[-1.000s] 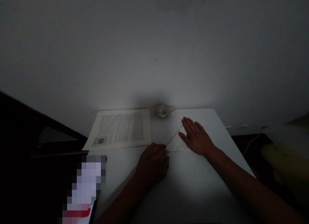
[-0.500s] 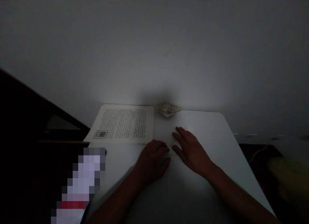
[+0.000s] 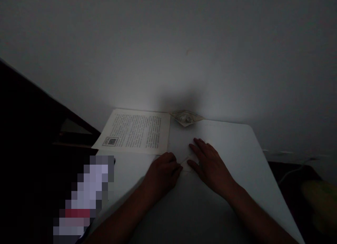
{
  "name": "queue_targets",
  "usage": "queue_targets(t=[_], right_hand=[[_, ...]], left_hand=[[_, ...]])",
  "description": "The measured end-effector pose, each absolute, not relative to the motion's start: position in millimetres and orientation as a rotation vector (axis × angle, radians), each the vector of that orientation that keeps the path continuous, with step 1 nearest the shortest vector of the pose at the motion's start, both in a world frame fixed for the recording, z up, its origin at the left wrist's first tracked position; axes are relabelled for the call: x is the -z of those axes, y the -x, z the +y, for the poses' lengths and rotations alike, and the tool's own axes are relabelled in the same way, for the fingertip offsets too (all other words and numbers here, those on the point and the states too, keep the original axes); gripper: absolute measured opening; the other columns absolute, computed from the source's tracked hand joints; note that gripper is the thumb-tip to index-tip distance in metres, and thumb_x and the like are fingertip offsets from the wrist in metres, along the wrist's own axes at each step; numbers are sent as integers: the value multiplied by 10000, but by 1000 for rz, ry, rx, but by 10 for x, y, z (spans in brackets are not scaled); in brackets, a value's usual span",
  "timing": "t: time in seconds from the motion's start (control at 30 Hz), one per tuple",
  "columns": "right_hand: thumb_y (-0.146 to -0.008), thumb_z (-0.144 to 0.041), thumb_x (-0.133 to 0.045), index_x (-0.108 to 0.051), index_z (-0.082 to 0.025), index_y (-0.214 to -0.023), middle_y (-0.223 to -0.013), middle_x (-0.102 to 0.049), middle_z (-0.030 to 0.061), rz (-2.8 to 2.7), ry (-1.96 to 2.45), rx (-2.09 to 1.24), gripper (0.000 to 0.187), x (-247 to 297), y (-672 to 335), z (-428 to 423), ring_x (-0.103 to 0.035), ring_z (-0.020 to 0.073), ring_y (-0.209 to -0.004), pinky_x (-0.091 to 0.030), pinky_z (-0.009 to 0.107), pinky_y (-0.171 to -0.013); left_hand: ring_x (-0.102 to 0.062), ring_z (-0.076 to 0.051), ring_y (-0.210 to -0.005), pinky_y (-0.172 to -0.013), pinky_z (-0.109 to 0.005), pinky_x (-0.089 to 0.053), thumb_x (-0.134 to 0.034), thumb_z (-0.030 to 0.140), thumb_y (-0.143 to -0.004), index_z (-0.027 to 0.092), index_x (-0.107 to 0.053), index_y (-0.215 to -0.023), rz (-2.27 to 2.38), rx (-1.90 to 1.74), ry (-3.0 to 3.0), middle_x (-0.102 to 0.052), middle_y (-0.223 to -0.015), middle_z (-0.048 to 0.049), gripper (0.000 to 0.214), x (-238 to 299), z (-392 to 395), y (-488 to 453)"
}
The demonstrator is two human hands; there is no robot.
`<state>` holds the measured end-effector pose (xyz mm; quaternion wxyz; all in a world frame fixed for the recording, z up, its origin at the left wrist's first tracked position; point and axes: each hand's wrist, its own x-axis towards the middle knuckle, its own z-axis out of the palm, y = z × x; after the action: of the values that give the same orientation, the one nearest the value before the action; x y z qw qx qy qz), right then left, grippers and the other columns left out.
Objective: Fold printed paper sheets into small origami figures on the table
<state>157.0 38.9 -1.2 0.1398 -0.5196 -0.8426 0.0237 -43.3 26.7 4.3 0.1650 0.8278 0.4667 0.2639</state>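
Note:
A small, pale folded piece of paper (image 3: 186, 165) lies on the white table between my hands, hard to make out in the dim light. My left hand (image 3: 163, 171) is closed at its left side, thumb and fingertips pinched together on the paper's edge. My right hand (image 3: 209, 165) lies flat with fingers spread, its thumb touching the paper's right side and its other fingers on the tabletop. Most of the paper's right part is hidden beneath that hand.
A printed sheet (image 3: 137, 133) with a square code lies at the table's (image 3: 231, 142) back left. Beside it, an open folded-paper shape (image 3: 186, 117) stands against the wall (image 3: 168, 44). A blurred-out phone-like object (image 3: 88, 195) lies at the left edge.
My left thumb and fingers have come together at the paper, where they were apart before. The right hand stays nearly in place. The whole view has shifted slightly.

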Motion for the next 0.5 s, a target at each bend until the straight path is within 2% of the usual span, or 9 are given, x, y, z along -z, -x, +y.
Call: queue_targets(t=[0.3, 0.5], right_hand=[[-896, -400, -498, -472, -155, -1330, -1456, -387, 152, -2401, 1486, -125, 499, 16, -1588, 395, -349, 282, -1344, -311, 504, -1089], [-899, -305, -507, -526, -193, -1281, -1400, -469, 127, -2426, 1308, -243, 398, -16, -1647, 369, -397, 256, -1316, -326, 496, -1082]], left_hand=[[-556, -153, -718, -675, -294, -500, -578, 176, -818, 154, -676, -706, 1342, -635, -2348, -581, -760, -40, 150, -104, 275, 541], [-549, -149, -708, -679, -289, -497, -548, 153, -832, 140, -627, -692, 1334, -614, -2348, -567, -754, -39, 161, -95, 256, 468]])
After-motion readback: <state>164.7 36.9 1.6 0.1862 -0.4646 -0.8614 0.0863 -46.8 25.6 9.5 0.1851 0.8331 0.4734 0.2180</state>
